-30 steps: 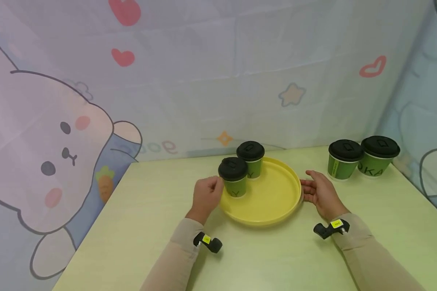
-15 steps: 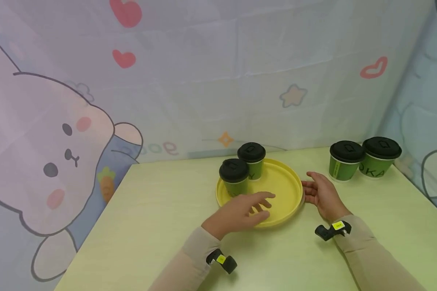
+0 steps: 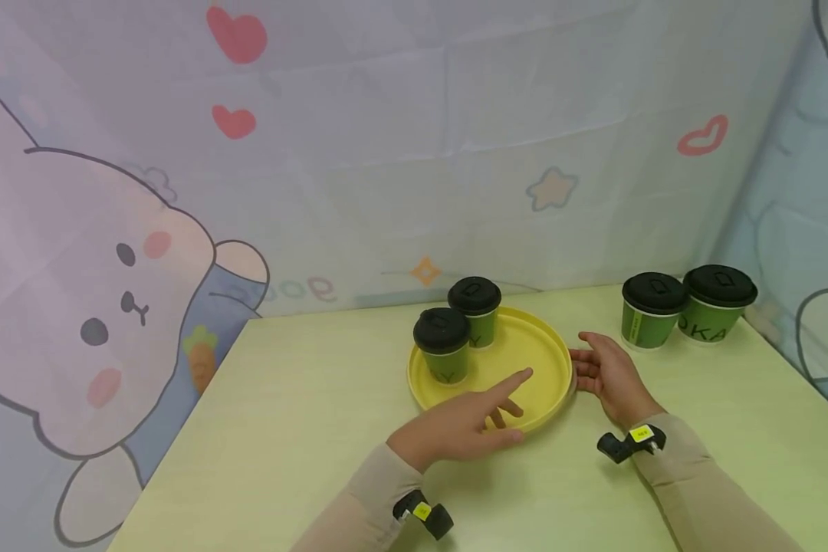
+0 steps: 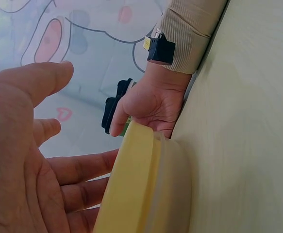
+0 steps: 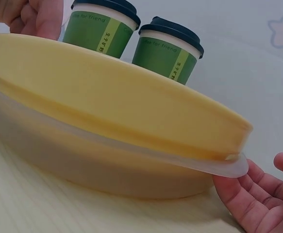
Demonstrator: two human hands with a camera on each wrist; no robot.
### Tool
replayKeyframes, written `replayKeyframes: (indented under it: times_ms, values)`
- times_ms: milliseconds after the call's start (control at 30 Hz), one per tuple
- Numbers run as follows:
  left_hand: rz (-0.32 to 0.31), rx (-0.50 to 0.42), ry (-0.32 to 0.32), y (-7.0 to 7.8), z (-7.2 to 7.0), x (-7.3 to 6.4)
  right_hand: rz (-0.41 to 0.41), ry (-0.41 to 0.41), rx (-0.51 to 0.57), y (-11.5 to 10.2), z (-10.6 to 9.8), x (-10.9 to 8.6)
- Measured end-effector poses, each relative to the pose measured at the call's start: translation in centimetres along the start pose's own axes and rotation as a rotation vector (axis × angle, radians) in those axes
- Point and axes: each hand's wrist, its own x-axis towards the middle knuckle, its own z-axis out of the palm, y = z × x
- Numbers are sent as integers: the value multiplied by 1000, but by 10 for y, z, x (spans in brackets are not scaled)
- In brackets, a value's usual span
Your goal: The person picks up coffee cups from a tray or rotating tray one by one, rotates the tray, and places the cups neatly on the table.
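With the near cup (image 3: 446, 363) and far cup (image 3: 482, 330) standing off-centre on the tray (image 3: 510, 353) atop the tabletop (image 3: 303, 414), a jolt or a brush from the left grip (image 3: 458, 426), spread and holding nothing, could tip them. The right grip (image 3: 614, 377), unclasped, merely touches the translucent base (image 5: 97, 165) and might slip. The round yellow tray looks smooth and plastic; the tapered green cups wear domed black lids (image 3: 441, 327).
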Motion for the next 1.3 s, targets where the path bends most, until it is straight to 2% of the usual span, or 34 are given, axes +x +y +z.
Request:
replayKeyframes:
  times_ms: [400, 667, 933, 1100, 1300]
  values:
    - [18, 85, -16, 0, -1, -1, -13, 1, 2, 0, 1, -2]
    - [11, 45, -32, 0, -5, -4, -20, -11, 28, 0, 2, -4]
    - [-2, 44, -36, 0, -11, -7, -26, -18, 35, -1, 3, -4]
    - [-26, 9, -60, 0, -15, -9, -16, -13, 34, -1, 2, -3]
    - [-23, -15, -75, -3, -19, -13, -14, -23, 37, 0, 1, -4]
